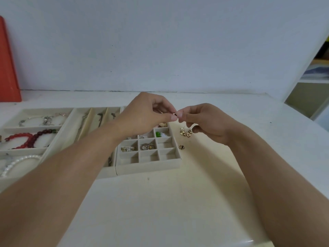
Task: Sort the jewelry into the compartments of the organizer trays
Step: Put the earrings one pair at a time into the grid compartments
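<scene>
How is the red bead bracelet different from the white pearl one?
The red bead bracelet has dark, see-through red beads; the white pearl bracelet has pale, milky ones. The red bead bracelet lies in a compartment farther from the person; the white pearl bracelet lies in the nearer one, partly cut off by the picture's edge. Both rest untouched in the same tray.

red board (pixel 8 65) against wall (pixel 160 41)
</scene>
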